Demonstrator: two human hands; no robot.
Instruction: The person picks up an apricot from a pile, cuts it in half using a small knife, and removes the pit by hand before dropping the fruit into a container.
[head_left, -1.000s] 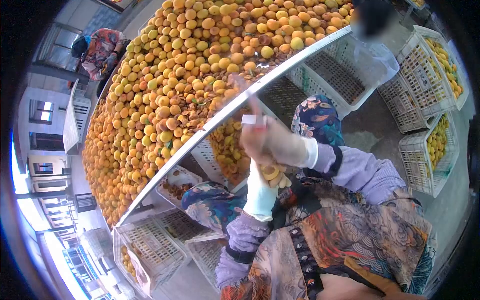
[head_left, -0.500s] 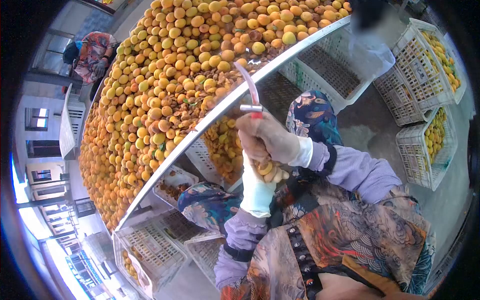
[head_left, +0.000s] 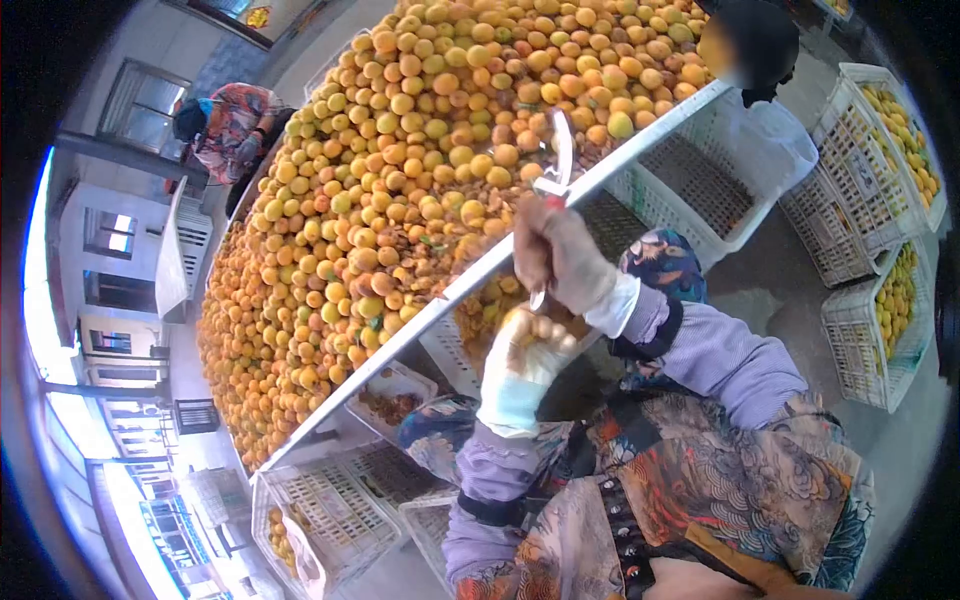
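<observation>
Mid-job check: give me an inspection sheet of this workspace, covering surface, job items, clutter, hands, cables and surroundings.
Surface: large table with a pale rim, heaped with orange-yellow fruit.
Job's things: curved-blade knife, blade pointing up over the rim.
Clutter: brownish scraps among the fruit; white crates below the rim.
Hands: right hand grips the knife; left hand just below it, fingers curled, contents not clear.
Cables: nothing seen.
Surroundings: stacked crates of fruit on the picture's right; another person bends beyond the heap, upper left.
</observation>
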